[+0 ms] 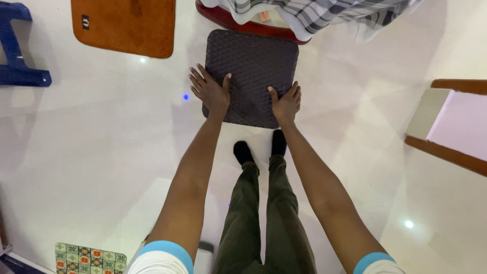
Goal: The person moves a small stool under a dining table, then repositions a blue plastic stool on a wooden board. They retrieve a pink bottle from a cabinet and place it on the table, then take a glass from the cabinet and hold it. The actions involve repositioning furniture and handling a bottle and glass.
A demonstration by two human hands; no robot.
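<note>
Both hands [210,91] [285,104] grip dark mat [256,66] (square, textured).

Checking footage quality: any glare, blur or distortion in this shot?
Head view: sharp overall; ceiling lights glare as small bright spots on the glossy white floor; soft shadows fall beside the dark textured square mat under the left hand and right hand; the wide lens stretches the edges.

A small label [85,22] sits in the upper left of the frame, near the left edge of the orange-brown mat [124,25]; it is a little upright rectangle, black with a pale mark; no packages, signs or screens show anywhere else.
</note>
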